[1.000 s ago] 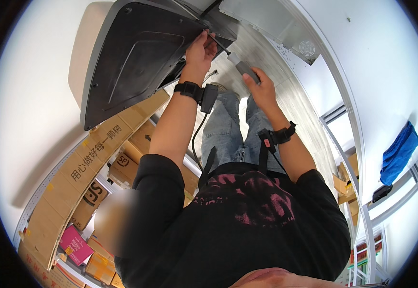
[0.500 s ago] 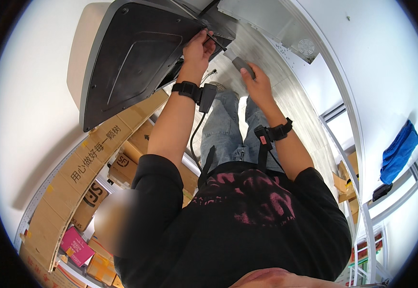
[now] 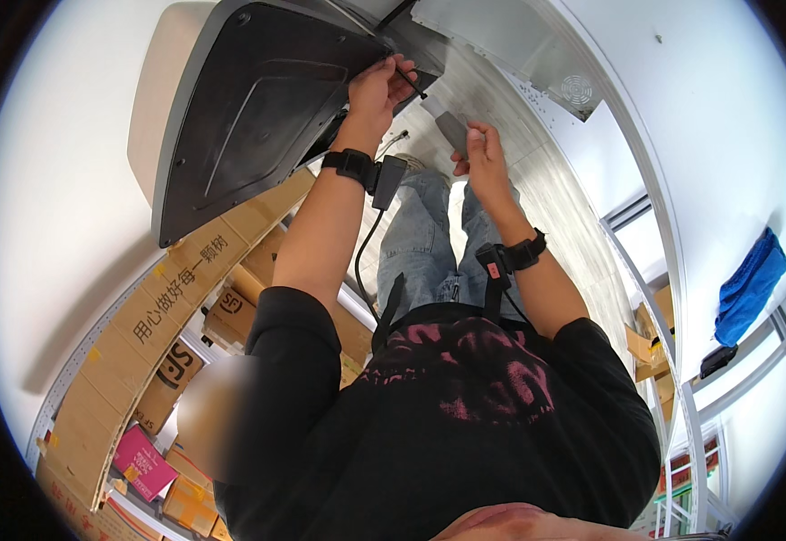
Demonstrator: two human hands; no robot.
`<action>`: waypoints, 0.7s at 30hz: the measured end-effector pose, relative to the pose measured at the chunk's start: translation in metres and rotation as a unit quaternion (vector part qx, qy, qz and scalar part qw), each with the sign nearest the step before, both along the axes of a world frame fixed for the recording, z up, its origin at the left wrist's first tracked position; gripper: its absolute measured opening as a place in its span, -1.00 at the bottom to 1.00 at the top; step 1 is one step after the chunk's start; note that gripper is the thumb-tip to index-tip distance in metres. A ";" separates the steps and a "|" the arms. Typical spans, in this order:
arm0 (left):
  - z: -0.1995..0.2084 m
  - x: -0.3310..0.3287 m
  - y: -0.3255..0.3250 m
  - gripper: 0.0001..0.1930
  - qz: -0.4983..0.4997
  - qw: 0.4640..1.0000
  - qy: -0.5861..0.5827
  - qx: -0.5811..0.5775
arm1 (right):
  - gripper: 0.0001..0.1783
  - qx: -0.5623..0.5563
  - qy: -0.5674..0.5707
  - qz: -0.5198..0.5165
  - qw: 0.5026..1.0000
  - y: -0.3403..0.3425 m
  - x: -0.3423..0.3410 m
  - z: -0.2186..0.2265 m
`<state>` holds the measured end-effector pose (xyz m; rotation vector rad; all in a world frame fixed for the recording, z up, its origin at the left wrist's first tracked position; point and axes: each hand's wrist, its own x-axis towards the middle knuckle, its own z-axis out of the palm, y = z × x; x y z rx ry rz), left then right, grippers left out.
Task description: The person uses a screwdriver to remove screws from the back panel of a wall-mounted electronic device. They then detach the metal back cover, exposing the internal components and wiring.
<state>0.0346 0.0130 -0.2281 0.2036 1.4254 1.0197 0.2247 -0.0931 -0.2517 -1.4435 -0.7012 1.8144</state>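
Note:
A large black moulded panel (image 3: 257,117) with a pale back housing stands at the upper left. At its right edge, my left hand (image 3: 376,95) is closed with curled fingers around a thin black cable (image 3: 417,87); the cable's end sticks out past the fingertips toward the right. Whether it is a stiff rod or a cord I cannot tell for certain. Lower and to the right, my right hand (image 3: 485,158) holds a grey-handled tool (image 3: 451,130) between thumb and fingers. A pale flat end of that tool points up toward the cable, apart from it.
Cardboard boxes (image 3: 172,374) fill the shelf at the left, behind a long cardboard strip (image 3: 176,279). A white metal frame (image 3: 632,126) curves along the right, with a blue cloth (image 3: 752,284) beyond it. Below my hands lies a wood-look floor (image 3: 537,162).
My right hand has shifted its grip, its fingers loosening and moving along the grey handle toward its rear. The left hand has moved very slightly right, still at the cable.

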 end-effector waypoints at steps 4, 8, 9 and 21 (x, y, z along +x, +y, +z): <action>-0.001 0.002 0.002 -0.78 -0.015 0.999 0.039 -0.008 | -0.57 0.104 -0.077 -0.099 0.987 -0.009 -0.024 0.003; -0.002 0.000 0.001 -0.77 -0.016 1.000 0.007 0.006 | -0.51 -0.077 0.033 -0.006 0.996 -0.002 0.000 0.000; -0.002 -0.002 0.000 -0.78 -0.019 1.000 0.002 0.008 | -0.52 -0.085 0.050 0.005 0.995 -0.001 0.004 -0.004; -0.009 -0.003 -0.001 -0.78 0.011 1.000 -0.008 0.023 | -0.54 -0.104 0.050 -0.019 0.993 0.006 0.010 -0.004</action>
